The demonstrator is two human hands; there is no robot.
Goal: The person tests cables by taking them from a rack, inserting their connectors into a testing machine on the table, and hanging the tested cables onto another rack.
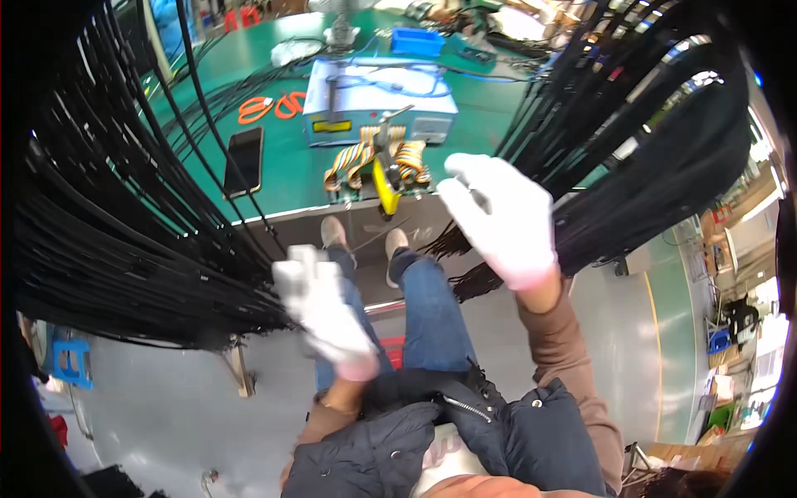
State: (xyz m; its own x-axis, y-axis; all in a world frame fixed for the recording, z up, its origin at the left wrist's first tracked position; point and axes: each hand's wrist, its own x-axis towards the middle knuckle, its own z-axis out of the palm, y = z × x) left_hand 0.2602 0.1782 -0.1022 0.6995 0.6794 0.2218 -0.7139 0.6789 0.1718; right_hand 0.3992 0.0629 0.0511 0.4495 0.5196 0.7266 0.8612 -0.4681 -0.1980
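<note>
My left hand (pixel 320 303), in a white glove, is smeared by motion beside the ends of a thick hanging bundle of black cables (pixel 124 257). Its fingers are too blurred to show whether they grip anything. Over the bench's front edge on the right, my gloved right hand (pixel 508 216) is raised with thumb and fingers curved apart; nothing shows between them. A second bundle of black cables (pixel 647 183) hangs just right of that hand. Between the hands, at the bench edge, stands a yellow and black clamp-like device (pixel 385 178) with striped ribbon cables (pixel 353 160) beside it.
A pale blue box-shaped instrument (pixel 380 95) sits on the green bench (pixel 286 178). Nearby lie a phone (pixel 244 160), orange-handled scissors (pixel 256 109) and a blue tray (pixel 417 41). A blue stool (pixel 72 363) stands on the floor at left.
</note>
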